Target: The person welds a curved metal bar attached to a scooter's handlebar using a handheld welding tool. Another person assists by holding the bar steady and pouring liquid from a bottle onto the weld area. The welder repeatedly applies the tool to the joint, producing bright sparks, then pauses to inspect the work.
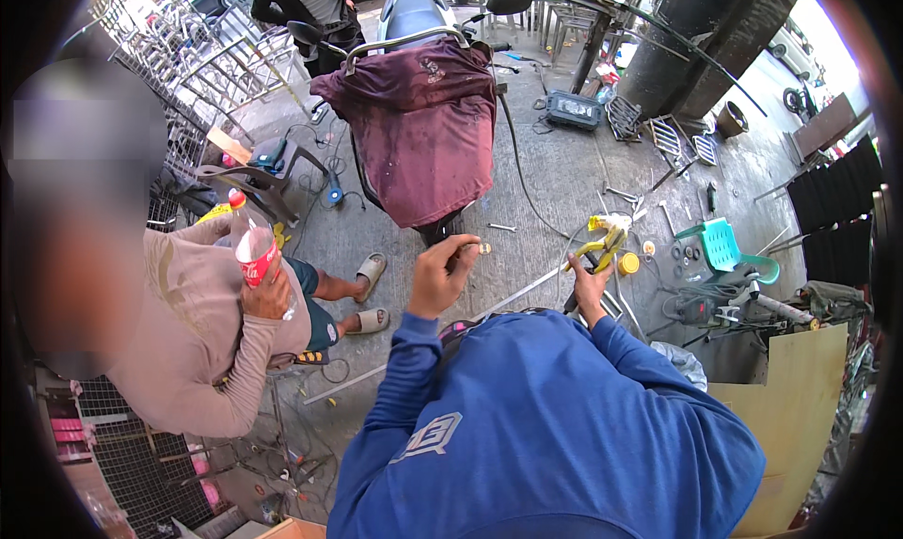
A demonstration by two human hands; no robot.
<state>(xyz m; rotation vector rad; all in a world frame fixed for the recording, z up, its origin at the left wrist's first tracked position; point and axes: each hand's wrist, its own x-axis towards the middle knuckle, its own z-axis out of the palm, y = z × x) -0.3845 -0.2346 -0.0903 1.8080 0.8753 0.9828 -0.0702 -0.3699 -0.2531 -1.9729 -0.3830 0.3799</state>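
My left hand (440, 277) is raised at the middle, its fingertips pinched on a small brass-coloured piece (485, 249) whose exact kind is too small to make out. To its right, my right hand (591, 287) is closed around a yellow-handled pliers-like tool (604, 249). Something pale and yellow (609, 223) shows at the tool's far end. Close beside that hand, a small round yellow container (628, 263) rests on the ground. Beyond my left hand stands a motorcycle (414, 22) with a maroon cloth (423, 125) draped over it.
At left sits a co-worker holding a red-labelled soda bottle (252, 243); another person (315, 12) stands behind. A teal plastic stool (720, 247), loose wrenches (621, 196) and a dark toolbox (574, 109) lie to the right. A cable (522, 167) and a long metal bar (508, 299) cross the concrete.
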